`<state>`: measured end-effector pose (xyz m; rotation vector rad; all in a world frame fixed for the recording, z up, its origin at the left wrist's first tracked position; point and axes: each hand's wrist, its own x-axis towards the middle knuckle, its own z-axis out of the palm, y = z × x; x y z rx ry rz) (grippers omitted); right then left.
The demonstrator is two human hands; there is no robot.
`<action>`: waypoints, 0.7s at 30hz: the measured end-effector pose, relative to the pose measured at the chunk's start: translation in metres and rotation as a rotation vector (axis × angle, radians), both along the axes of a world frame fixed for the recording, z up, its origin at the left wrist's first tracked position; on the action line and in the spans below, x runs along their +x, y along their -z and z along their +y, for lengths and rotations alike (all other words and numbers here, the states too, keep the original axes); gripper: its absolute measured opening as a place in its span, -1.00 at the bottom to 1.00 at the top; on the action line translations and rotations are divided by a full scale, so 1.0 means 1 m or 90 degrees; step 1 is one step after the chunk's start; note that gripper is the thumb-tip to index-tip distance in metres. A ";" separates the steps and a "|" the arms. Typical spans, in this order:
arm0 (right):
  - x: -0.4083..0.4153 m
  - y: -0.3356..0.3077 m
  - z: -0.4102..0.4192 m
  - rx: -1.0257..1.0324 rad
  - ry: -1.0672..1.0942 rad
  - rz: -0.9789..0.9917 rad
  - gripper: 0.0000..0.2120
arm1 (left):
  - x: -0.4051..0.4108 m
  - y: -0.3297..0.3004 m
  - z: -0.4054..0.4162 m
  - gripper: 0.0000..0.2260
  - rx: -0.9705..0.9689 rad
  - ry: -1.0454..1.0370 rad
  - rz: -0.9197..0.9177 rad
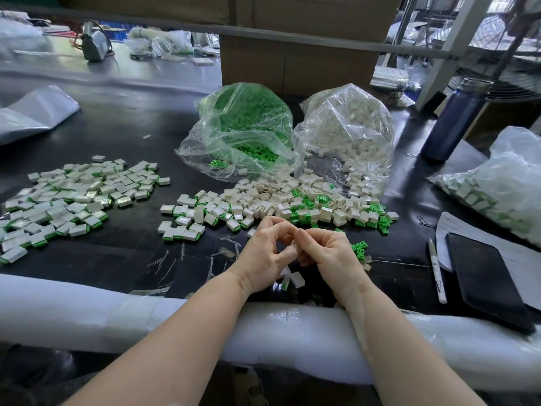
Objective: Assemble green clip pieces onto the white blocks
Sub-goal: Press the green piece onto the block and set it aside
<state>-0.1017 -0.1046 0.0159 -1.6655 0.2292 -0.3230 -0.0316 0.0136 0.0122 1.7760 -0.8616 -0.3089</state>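
Your bare forearms cross the white foam-padded front edge of the table [87,315], and your left hand [265,253] and right hand [329,252] meet fingertip to fingertip just above the black tabletop [123,259]. Both have their fingers curled in a pinch around something small between them; a sliver of green shows there, but your fingers hide the piece, so you cannot tell exactly what each holds. Under your wrists lies a small white plastic block with a green edge [292,279], partly covered. Just beyond your fingers spreads the loose heap of white blocks and green clip pieces [292,200], spilling from the clear bag of green clips [243,124] and the clear bag of white blocks [348,127]. To your left sits the pile of finished white blocks with green clips [67,197], cut off by the frame's left edge. Bare black surface lies between that pile and your hands. On your right, a white pen [437,269] and a black flat tablet [486,281] lie close by.
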 end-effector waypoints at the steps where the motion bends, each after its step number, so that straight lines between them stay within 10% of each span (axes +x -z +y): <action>1: 0.000 0.000 0.000 0.007 0.008 -0.007 -0.80 | 0.001 0.000 0.000 -0.91 -0.004 -0.016 -0.002; 21: -0.002 0.001 -0.004 -0.221 0.162 -0.032 -0.94 | 0.002 0.002 0.001 -0.92 0.002 -0.139 -0.038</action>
